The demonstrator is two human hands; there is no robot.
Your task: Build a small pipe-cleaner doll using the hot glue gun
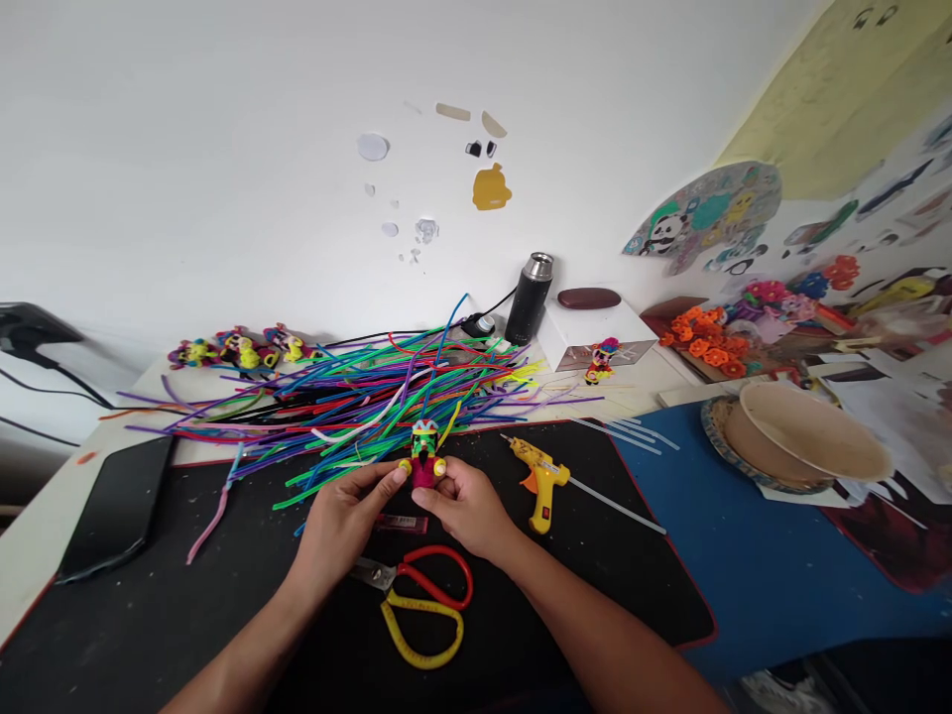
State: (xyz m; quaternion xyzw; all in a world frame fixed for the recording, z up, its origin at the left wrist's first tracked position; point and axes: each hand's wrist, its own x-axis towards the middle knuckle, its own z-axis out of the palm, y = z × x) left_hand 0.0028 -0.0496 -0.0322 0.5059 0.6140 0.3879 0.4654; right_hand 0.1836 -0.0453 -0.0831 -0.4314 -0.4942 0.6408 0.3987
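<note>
Between my two hands, upright above the black mat [595,585], is a small pipe-cleaner figurine [424,466] with a magenta body, a black beard, a green face and a blue-and-white headpiece. My left hand [346,511] pinches its left side by the yellow arm. My right hand [468,506] grips the other side, its thumb near the lower body. Just below the hands lie scissors [423,600] with one red and one yellow handle. A yellow hot glue gun [541,481] with a glue stick in its back rests to the right. Behind the figurine spreads a pile of coloured pipe cleaners [357,397].
A black phone [115,506] lies at the left. Several finished figurines [242,349] sit by the wall, and another [601,362] leans on a white box [595,332]. A black thermos [530,297] stands at the back. Clear glue sticks [632,434] and a paper bowl [810,436] are right.
</note>
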